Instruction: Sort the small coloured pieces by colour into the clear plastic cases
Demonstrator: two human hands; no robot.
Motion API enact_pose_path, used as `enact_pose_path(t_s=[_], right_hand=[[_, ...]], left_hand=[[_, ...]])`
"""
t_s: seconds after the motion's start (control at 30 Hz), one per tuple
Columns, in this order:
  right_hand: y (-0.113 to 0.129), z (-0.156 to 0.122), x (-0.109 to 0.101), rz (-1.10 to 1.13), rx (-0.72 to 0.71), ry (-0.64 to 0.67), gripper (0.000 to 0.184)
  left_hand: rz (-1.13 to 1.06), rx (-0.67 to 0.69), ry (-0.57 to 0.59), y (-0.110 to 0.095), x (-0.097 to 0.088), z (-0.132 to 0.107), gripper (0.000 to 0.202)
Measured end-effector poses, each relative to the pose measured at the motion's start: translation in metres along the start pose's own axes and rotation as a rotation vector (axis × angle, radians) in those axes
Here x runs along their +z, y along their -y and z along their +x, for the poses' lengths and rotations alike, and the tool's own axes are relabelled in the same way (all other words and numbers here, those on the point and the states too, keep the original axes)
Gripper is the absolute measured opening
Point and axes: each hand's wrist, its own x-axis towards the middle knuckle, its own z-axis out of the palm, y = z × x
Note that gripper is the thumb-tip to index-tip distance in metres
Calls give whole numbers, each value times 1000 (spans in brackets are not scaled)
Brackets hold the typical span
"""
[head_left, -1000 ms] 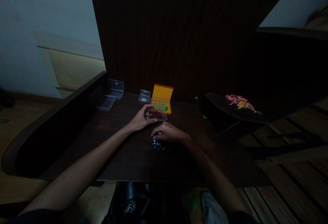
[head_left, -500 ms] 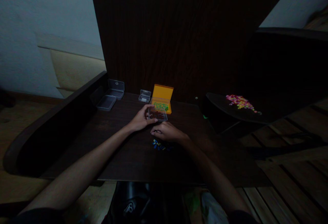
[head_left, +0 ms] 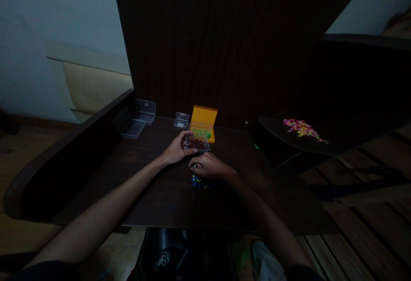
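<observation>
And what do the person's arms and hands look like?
The left hand and right hand have no gloves. Both forearms are bare, with no watch that I can see. Dark sleeves show at the picture's bottom, too dim to make out any pattern.

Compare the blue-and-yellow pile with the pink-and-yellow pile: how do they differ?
Colour: the blue-and-yellow pile is mostly dark blue; the pink-and-yellow pile is brighter, mainly pink and yellow.
Place: the blue-and-yellow pile lies on the table close by the right hand; the pink-and-yellow pile lies on the dark ledge, with no hand near.
Shared: both are heaps of small loose pieces with some yellow in them.
</observation>
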Motion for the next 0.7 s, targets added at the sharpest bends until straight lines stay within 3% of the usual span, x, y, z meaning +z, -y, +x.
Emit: enact_pose_path(t_s=[0.27,0.7], right_hand=[[-2,-7,-11,8,43,33,18],[-2,-5,-7,-33,23,47,22]], left_hand=[[-2,4,0,3,-1,1,70],[-43,14,24,4,-2,2,69]])
